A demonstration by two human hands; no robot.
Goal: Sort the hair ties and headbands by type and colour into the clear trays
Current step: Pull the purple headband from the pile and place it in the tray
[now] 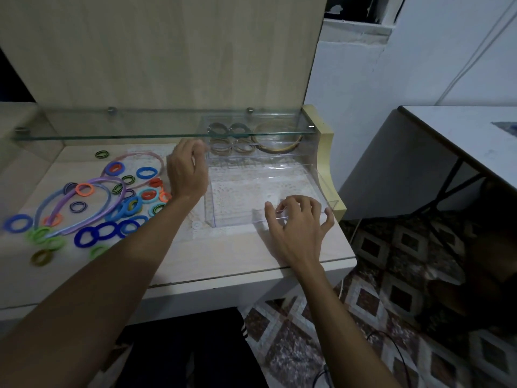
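The right hand [299, 222] rests on the near rim of the empty clear tray [251, 191], fingers spread and curled over its edge. The left hand [187, 169] sits at the tray's left wall, fingers loosely bent, holding nothing that can be seen. The hair ties [106, 231] and headbands [92, 203] lie scattered on the table [223, 256], left of both hands. Beige ties [232, 145] fill the far tray [305, 152].

mixed hair ties [106, 231] and headbands [84, 203] (loose) at left, clear trays [268, 175] at right
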